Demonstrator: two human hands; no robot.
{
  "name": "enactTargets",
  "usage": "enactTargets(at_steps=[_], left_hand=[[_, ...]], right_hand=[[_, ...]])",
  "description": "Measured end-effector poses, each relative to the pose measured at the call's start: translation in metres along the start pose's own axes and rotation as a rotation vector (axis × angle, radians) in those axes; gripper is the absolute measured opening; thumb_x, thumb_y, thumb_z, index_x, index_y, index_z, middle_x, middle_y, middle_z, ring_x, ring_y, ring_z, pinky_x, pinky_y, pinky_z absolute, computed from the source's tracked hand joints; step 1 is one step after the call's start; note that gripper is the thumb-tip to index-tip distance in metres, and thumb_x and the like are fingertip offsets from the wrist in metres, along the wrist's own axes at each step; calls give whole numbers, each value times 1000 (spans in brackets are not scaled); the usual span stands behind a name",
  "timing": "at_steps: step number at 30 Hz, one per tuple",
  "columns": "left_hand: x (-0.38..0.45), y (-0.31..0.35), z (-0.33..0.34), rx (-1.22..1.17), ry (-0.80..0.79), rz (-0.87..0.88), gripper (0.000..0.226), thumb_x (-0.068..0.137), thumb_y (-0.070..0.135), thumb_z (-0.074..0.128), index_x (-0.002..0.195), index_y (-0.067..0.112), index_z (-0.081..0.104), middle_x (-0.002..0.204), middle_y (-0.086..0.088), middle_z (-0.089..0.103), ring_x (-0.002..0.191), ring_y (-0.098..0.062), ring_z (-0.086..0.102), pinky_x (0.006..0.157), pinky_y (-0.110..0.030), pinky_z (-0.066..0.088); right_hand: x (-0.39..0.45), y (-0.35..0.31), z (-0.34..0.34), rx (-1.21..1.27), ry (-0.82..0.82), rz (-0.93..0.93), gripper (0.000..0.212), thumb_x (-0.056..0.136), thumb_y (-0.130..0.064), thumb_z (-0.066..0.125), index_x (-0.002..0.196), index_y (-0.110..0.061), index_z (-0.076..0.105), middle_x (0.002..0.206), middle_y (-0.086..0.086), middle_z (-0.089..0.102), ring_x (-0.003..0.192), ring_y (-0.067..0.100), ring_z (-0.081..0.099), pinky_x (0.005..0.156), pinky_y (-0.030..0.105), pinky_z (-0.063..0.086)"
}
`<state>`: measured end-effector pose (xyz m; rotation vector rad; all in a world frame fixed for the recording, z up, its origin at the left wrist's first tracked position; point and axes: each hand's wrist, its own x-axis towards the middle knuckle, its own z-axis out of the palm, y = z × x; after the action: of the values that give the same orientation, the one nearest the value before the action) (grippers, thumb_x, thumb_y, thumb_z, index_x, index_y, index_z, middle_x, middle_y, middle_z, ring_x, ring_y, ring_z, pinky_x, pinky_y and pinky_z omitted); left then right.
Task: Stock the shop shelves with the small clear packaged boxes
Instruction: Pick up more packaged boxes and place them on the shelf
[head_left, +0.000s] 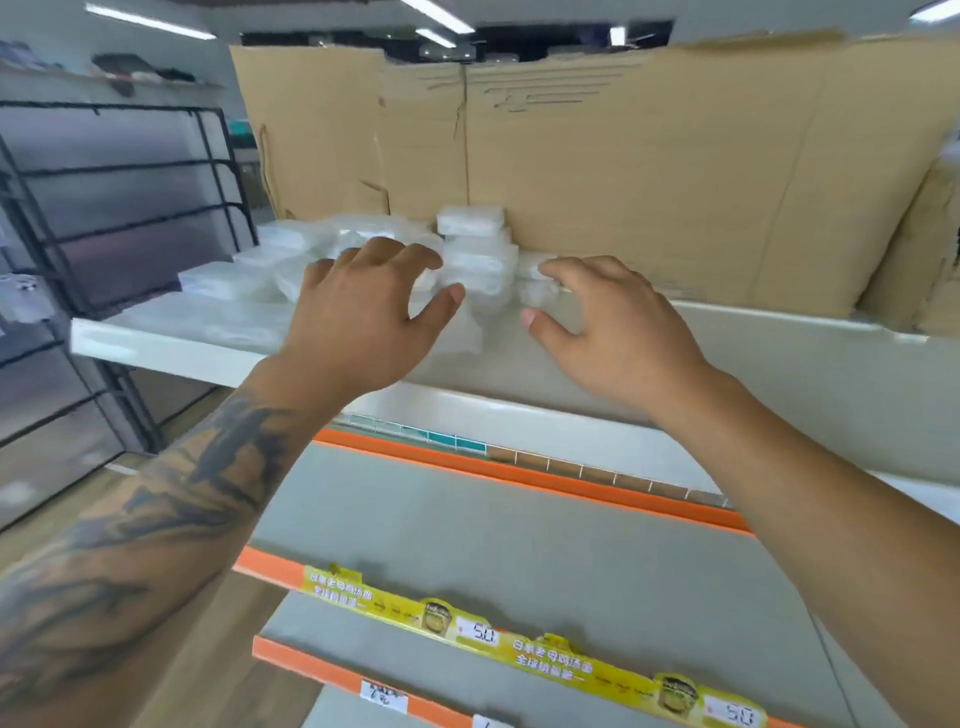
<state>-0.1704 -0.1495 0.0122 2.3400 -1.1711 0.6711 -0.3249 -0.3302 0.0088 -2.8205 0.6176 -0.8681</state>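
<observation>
**Both hands reaching to the clear boxes on the top shelf**

A wide sheet of brown cardboard (649, 171) stands along the back of the white top shelf (171, 340), filling most of the upper view. Below it run two grey lower shelves with orange front edges (545, 480); the nearer one carries a yellow price strip (530, 649) with tags reading 50. A black wire rack (119, 208) stands to the left of the shelving.

The small clear packaged boxes (470, 221) sit on the top shelf against the cardboard, a short stack in the middle and more spread in a loose heap to its left; the picture is blurred, so their count cannot be told.

The left hand (363, 317), on a tattooed forearm, is spread over the heap with fingers bent and the thumb out toward the stack; whether it grasps a box or only touches cannot be told. The right hand (608, 317) lies just right of the stack, fingers curled, fingertips at one small clear packet (537, 291) beside the stack; a firm hold is not plain.
</observation>
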Motion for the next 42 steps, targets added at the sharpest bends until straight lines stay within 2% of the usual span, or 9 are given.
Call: enactTargets(at_steps=[8,14,18,25,30,33,36,39,42], left_hand=[[63,-84,12,-11,-72,60,55,95,59,54,141,28,52,140,-6,56,124,-36,55,106,-50,36],[89,-110,29,-67,-148,136,54,95,54,57,141,26,53,140,-5,54,121,-35,55,95,-46,50],[97,-119,35,-88,-148,142,48,96,53,55,136,26,59,138,-4,55,121,-33,55,97,-47,50],[112,-139,39,-208,-199,63,47,93,28,61,139,19,58,131,-14,58,124,-36,53,100,-42,48],[112,-140,33,-216,-215,66,48,90,35,73,135,21,61,133,-10,51,114,-31,59,101,-42,47],[108,-137,23,-243,-174,110,50,88,34,78,133,21,63,131,-11,51,102,-28,59,91,-35,47],[99,-135,9,-220,-49,147,47,87,34,78,130,20,65,132,-13,51,101,-34,60,85,-39,47],[84,-134,-4,-260,101,158,43,89,29,77,128,16,67,132,-18,50,87,-30,52,82,-31,37],[66,-125,-13,-342,166,155,42,89,34,76,126,18,68,133,-17,53,104,-30,55,86,-21,30]], right_hand=[[57,-29,38,-41,-76,149,59,93,-61,55,146,-34,46,146,6,50,132,31,51,108,47,44],[119,-47,51,-126,-150,225,63,95,-55,57,151,-32,40,150,7,45,136,32,45,107,41,41],[141,-49,60,-123,-222,279,56,95,-54,59,144,-30,47,149,3,46,135,28,45,102,39,41],[147,-49,68,-108,-194,282,49,91,-54,67,126,-25,50,132,7,53,113,26,54,95,42,48],[144,-47,71,-23,-157,295,52,88,-55,71,127,-28,51,136,7,47,114,24,55,91,37,45],[138,-49,69,58,-113,290,54,85,-53,75,128,-30,51,132,2,47,116,20,52,92,34,42],[126,-51,67,126,-36,301,54,86,-49,77,130,-29,52,130,0,47,111,12,48,90,25,37],[108,-51,64,119,27,308,52,87,-49,76,129,-30,53,123,-5,45,108,9,46,75,12,34],[84,-55,52,118,97,313,49,85,-51,77,124,-31,55,118,-5,46,102,10,50,70,3,29]])
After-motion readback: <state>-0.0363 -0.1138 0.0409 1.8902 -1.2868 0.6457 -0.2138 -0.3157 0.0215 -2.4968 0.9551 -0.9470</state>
